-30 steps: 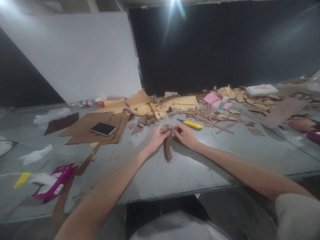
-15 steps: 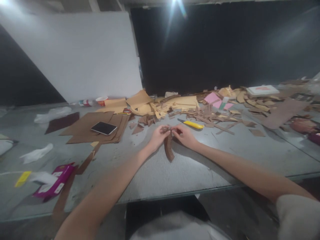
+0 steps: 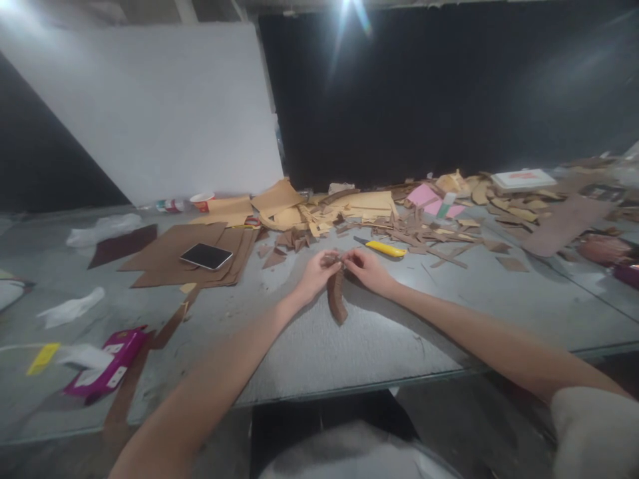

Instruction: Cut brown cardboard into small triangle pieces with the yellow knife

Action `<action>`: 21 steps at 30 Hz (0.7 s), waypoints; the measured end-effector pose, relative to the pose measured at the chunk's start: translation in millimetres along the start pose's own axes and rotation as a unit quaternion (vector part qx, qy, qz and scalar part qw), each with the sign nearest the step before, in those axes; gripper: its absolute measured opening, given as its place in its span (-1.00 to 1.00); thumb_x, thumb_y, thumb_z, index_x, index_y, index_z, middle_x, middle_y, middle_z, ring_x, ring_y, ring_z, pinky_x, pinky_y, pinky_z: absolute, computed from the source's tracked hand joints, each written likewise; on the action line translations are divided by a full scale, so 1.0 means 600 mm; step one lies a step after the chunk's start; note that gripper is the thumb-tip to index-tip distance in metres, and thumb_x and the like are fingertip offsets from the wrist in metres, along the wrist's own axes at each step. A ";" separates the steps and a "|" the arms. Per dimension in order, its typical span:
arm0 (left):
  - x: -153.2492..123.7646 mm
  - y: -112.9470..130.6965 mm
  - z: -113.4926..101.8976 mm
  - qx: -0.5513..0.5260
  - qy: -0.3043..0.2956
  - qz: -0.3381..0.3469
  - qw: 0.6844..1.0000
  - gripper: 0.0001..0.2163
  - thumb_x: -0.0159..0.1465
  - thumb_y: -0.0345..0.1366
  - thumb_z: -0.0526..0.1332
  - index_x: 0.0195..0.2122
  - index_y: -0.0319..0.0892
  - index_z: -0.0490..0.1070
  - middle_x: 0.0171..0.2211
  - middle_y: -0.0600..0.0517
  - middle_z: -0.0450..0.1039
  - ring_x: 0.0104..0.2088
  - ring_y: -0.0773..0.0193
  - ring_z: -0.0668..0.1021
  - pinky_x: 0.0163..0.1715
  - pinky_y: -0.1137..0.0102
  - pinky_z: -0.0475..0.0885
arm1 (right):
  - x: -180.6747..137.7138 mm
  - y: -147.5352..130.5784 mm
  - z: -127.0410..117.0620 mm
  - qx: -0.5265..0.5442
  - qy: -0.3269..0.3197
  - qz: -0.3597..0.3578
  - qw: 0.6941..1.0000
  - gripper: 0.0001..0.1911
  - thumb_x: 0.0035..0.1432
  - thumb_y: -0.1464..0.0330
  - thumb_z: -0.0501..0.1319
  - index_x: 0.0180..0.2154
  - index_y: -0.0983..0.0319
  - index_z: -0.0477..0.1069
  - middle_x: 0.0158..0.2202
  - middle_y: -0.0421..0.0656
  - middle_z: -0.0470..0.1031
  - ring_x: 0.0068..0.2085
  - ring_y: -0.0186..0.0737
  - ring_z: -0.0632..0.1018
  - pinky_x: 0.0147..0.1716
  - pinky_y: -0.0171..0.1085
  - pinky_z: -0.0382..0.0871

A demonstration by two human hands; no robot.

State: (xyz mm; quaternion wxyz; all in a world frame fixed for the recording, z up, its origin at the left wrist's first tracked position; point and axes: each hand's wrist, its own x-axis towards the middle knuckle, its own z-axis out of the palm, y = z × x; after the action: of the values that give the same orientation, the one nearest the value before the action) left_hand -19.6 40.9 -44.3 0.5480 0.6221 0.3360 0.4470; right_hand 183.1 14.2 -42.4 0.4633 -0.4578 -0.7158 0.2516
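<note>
My left hand [image 3: 315,275] and my right hand [image 3: 367,269] meet over the middle of the grey table [image 3: 379,346]. Both pinch the top end of a dark brown curved cardboard strip [image 3: 337,301], which hangs down toward me and touches the tabletop. The fingertips of the two hands nearly touch each other. A yellow utility knife [image 3: 383,248] lies just behind my right hand.
A black phone [image 3: 206,256] rests on brown cardboard sheets [image 3: 172,249] at the left. Cardboard scraps [image 3: 424,233] litter the back, with a pink sheet [image 3: 424,196], a white box [image 3: 522,179] and a paper cup [image 3: 202,200]. A magenta box [image 3: 107,366] lies near left.
Both hands have kept their pinch on the strip and shifted only slightly. The strip's lower end has swung a little to the right.
</note>
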 end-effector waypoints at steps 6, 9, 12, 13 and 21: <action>0.003 -0.003 0.001 -0.019 0.000 -0.029 0.999 -0.51 0.21 -0.11 0.56 0.10 -0.16 0.52 -0.21 -0.06 0.64 -0.15 0.11 0.67 -0.04 0.25 0.51 | -0.001 0.009 0.003 0.005 0.023 -0.002 1.000 -0.75 0.40 0.18 0.20 -0.02 0.18 0.48 -0.33 -0.21 0.48 -0.29 -0.16 0.47 -0.25 -0.21 0.39; 0.006 -0.007 0.000 -0.037 0.017 -0.046 0.998 -0.36 0.20 -0.12 0.57 0.25 -0.12 0.42 -0.21 -0.03 0.64 -0.21 0.14 0.66 -0.12 0.28 0.50 | -0.001 0.009 0.003 0.029 0.018 0.005 0.999 -0.71 0.41 0.19 0.17 0.05 0.18 0.45 -0.23 -0.18 0.53 -0.27 -0.17 0.51 -0.21 -0.19 0.42; 0.007 -0.009 -0.002 -0.052 0.005 -0.067 0.996 -0.38 0.19 -0.11 0.57 0.21 -0.13 0.42 -0.18 -0.07 0.64 -0.23 0.14 0.67 -0.16 0.29 0.50 | -0.001 0.007 0.002 0.036 0.000 0.004 0.999 -0.69 0.43 0.20 0.16 0.09 0.18 0.47 -0.20 -0.16 0.57 -0.29 -0.19 0.52 -0.22 -0.19 0.43; 0.007 -0.008 -0.003 -0.053 -0.004 -0.072 0.996 -0.40 0.19 -0.10 0.57 0.19 -0.14 0.44 -0.16 -0.09 0.64 -0.22 0.14 0.67 -0.17 0.29 0.50 | -0.001 0.005 0.001 0.035 -0.006 0.001 0.999 -0.70 0.43 0.19 0.16 0.07 0.17 0.49 -0.21 -0.16 0.58 -0.30 -0.18 0.53 -0.23 -0.19 0.43; 0.004 0.003 -0.004 -0.094 -0.032 -0.091 0.991 -0.47 0.20 -0.10 0.57 0.12 -0.15 0.52 -0.12 -0.15 0.67 -0.22 0.15 0.69 -0.18 0.30 0.55 | -0.001 -0.011 -0.006 0.104 -0.015 0.032 0.994 -0.59 0.33 -0.06 0.29 -0.14 0.16 0.53 -0.36 -0.19 0.57 -0.38 -0.19 0.50 -0.36 -0.23 0.41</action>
State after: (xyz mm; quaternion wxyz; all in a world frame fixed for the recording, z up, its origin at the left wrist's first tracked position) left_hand -20.9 43.6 -42.2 0.6530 0.5485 0.3303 0.4045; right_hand 183.8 10.2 -35.8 0.4893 -0.4254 -0.6779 0.3465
